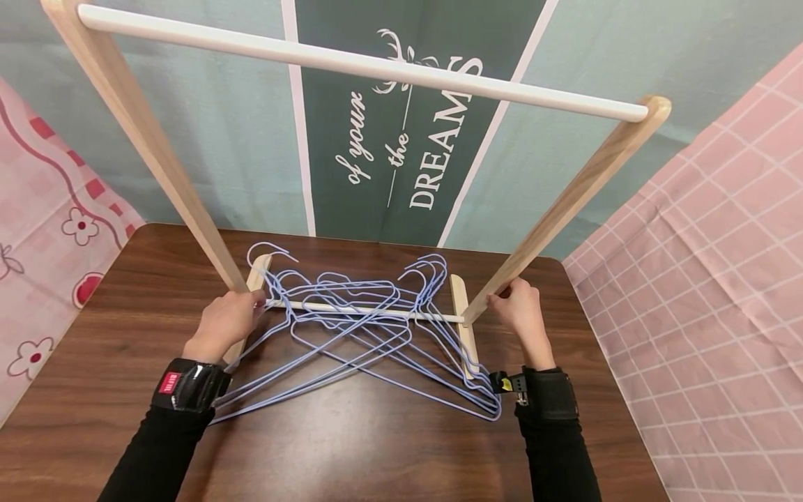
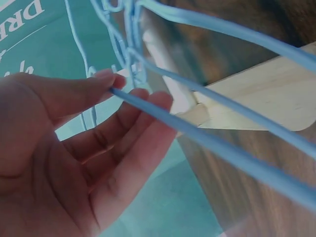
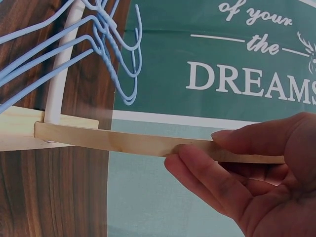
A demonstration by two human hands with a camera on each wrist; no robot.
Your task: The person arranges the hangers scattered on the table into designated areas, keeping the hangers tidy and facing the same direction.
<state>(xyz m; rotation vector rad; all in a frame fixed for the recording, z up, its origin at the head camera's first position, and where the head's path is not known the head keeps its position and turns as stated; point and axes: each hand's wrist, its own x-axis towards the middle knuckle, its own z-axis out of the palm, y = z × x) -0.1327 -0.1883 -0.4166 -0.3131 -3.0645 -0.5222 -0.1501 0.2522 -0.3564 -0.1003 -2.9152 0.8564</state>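
Note:
Several blue wire hangers (image 1: 351, 362) lie tangled over the lower white bar (image 1: 439, 317) of a wooden rack. My left hand (image 1: 227, 322) is beside the rack's left foot; in the left wrist view the thumb and fingers of that hand (image 2: 94, 143) pinch one blue hanger wire (image 2: 207, 140). My right hand (image 1: 523, 314) is at the lower part of the right post (image 1: 558, 202). In the right wrist view its thumb and fingers (image 3: 247, 173) grip the wooden post (image 3: 118, 140), near the bar's end. The hanger hooks cluster at both sides of the pile.
The rack's upper white rod (image 1: 364, 66) spans above the hands, with the left post (image 1: 157, 153) rising at the left. Brown wooden table (image 1: 351, 460) lies beneath. A green and blue curtain with lettering hangs behind; pink patterned cloths (image 1: 740, 244) stand at both sides.

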